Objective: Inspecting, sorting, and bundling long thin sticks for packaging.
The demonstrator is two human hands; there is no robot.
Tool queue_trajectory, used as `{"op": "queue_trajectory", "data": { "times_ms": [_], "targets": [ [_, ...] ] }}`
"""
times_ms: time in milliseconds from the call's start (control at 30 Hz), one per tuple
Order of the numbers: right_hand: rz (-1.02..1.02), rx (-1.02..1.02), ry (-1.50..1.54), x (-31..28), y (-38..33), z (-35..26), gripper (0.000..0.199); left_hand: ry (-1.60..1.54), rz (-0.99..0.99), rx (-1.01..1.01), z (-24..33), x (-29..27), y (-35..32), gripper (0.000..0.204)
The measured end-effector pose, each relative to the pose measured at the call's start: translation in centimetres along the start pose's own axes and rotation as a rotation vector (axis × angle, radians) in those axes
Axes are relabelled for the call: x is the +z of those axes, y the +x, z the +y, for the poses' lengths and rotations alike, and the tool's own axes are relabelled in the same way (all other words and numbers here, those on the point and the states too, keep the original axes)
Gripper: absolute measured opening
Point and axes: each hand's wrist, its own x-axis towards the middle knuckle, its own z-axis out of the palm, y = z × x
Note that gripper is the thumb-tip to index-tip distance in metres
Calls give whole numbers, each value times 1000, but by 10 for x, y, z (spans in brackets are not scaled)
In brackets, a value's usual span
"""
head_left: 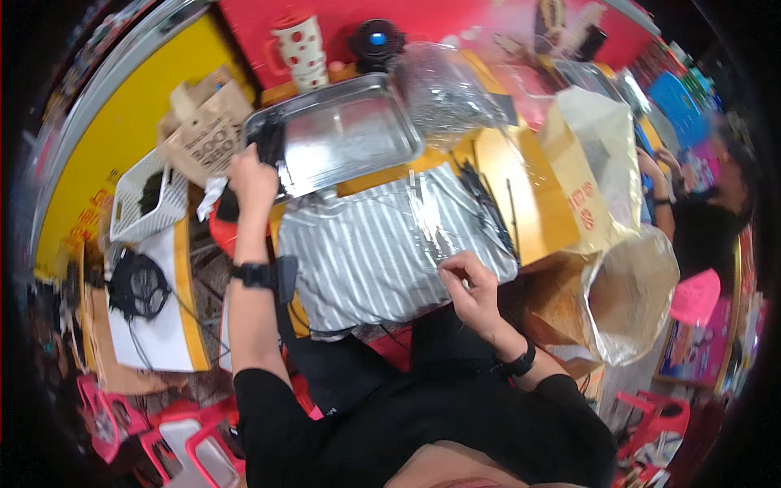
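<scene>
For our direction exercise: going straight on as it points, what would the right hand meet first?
The right hand would probably meet the shiny strips on the striped cloth first; depth is unclear.

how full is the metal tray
Mostly empty: the metal tray holds dark material at its left end, by the left hand; the rest is bare.

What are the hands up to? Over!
Left hand at black strips, left end of metal tray. Right hand over striped cloth, near shiny strips; grip unclear. Clear plastic crowding tray's right end.
</scene>
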Motion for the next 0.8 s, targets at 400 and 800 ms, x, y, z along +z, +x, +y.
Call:
{"op": "queue_trajectory", "data": {
  "times_ms": [400,800],
  "targets": [
    [189,349,-854,-114,50,49,33,-889,-328,55,92,-97,-164,17],
    [297,282,-785,-127,-10,64,40,-989,-514,91,126,-77,-243,17]
  ]
}}
